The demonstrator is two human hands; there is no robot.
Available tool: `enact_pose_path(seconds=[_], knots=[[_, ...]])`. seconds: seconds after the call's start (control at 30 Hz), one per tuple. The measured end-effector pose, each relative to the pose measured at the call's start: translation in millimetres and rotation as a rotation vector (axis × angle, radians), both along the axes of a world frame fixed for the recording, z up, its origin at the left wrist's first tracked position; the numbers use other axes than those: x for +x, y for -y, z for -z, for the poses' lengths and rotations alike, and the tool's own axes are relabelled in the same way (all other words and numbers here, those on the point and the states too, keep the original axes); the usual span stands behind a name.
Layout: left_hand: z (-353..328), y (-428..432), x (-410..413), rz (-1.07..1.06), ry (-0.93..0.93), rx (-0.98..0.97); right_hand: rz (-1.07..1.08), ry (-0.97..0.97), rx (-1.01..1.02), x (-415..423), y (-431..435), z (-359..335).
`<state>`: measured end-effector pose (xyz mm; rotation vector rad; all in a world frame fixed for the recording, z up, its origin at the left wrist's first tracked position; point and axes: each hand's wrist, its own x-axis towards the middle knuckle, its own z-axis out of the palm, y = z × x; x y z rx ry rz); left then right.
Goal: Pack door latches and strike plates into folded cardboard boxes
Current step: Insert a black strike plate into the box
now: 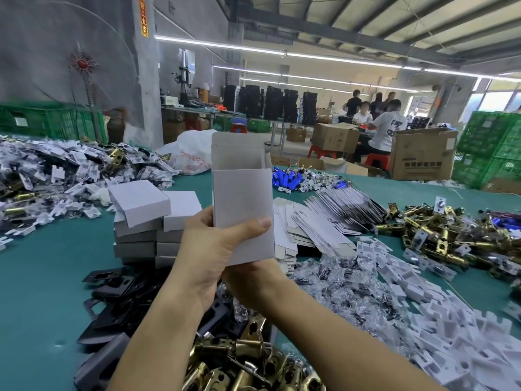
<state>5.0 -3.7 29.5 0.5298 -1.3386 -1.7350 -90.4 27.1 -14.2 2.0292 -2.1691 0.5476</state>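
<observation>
Left grip (214, 244) clasping upright box (243, 198), flap open

We are holding a box (243, 204) upright at the middle of the frame, the left hand (214, 244) gripping its lower part and the right hand (248, 277) under it. Behind it, left of center, closed boxes (146, 221) are sitting stacked on the table (42, 277). Flat box blanks (324, 218) are lying right of center. Latches (242, 368) are piling at bottom center, plates (112, 300) to their left.
</observation>
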Motion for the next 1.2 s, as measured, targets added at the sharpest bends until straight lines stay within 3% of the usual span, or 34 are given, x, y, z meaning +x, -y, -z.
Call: enact_pose_path(seconds=[0.1, 0.3, 0.4, 0.5, 0.6, 0.67, 0.87, 1.03, 1.2], knots=[[-0.6, -3.2, 0.5, 0.063, -0.049, 0.025, 0.235, 0.116, 0.055, -8.2, -19.1, -8.4], [-3.2, -10.6, 2.0, 0.217, -0.077, -0.064, 0.23, 0.404, -0.173, -34.7, -66.4, -16.5], [2.9, -14.3, -5.0, 0.247, -0.053, -0.089, 0.319, 0.631, -0.426, -45.9, -91.0, -21.1], [13.4, -18.5, -14.6, 0.274, -0.004, -0.088, 0.266, 0.888, -0.803, -45.5, -113.2, -37.8], [21.8, -22.0, -20.5, 0.339, 0.026, -0.124, 0.107, 0.729, -1.058, -37.0, -129.1, -62.8], [26.8, -24.2, -23.5, 0.36, 0.009, -0.165, -0.005, 0.571, -1.118, -29.6, -134.8, -73.7], [36.8, -26.0, -31.6, 0.308, -0.035, -0.255, 0.019, 0.121, -0.961, -24.8, -142.0, -77.0], [43.8, -27.7, -37.3, 0.309, 0.029, -0.279, 0.105, 0.057, -0.795, -29.2, -141.8, -74.5], [49.3, -29.0, -39.4, 0.335, 0.107, -0.295, 0.175, 0.133, -0.719, -33.5, -140.5, -69.5]])
